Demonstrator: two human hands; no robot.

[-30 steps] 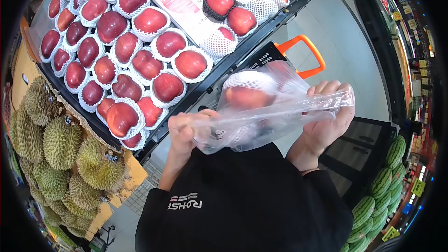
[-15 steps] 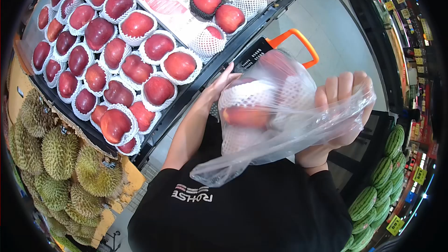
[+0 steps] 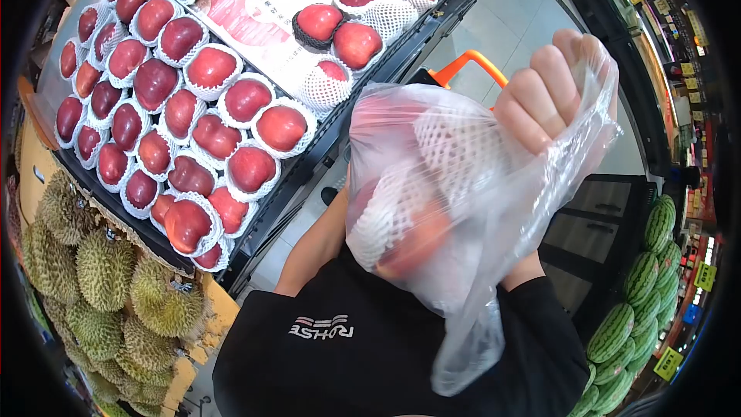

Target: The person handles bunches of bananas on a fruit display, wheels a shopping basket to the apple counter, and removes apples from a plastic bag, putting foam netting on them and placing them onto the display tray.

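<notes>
A clear plastic bag (image 3: pixel 471 208) hangs in front of my chest, with several red fruits in white foam nets inside. My right hand (image 3: pixel 552 93) is closed in a fist round the top of the bag, at its upper right. Loose plastic trails down over the black shirt (image 3: pixel 324 371). My left forearm (image 3: pixel 316 247) reaches up behind the bag's left side, and the left hand itself is hidden by the bag. One netted red fruit (image 3: pixel 417 239) shows through the lower part of the bag.
Red apples in foam nets (image 3: pixel 216 135) fill a black-edged display at upper left. Durians (image 3: pixel 104 270) lie at lower left. An orange basket handle (image 3: pixel 467 62) shows behind the bag. Watermelons (image 3: pixel 611 332) are at lower right, near a dark cabinet (image 3: pixel 583 239).
The left hand let go of the bag's edge and went behind the bag. My right hand gathered the top into its fist and rose, and the bag came up with it.
</notes>
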